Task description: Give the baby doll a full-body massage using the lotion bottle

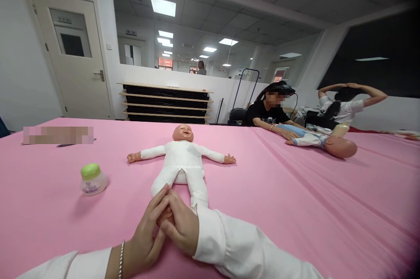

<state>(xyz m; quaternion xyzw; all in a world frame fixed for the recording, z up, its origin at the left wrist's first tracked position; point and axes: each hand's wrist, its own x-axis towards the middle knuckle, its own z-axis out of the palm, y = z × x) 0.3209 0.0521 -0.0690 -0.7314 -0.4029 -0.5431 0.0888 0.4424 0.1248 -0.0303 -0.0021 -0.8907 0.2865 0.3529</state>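
A baby doll [183,156] in a white suit lies on its back on the pink cloth, head away from me and arms spread wide. Both my hands meet at the foot of its leg on the left. My left hand [144,228], with a silver bracelet at the wrist, wraps the doll's foot [166,216] from the left. From the right, my right hand [182,224] closes around the same foot, its fingers meeting the left ones. Only a little of the foot shows between my palms. The doll's other foot is hidden behind my right hand and sleeve.
A cream jar [93,180] with a green lid stands left of the doll on the pink cloth [278,213]. At the right, a person [271,106] handles a second doll [337,145] in blue and white. Another person [348,101] sits behind, hands on head.
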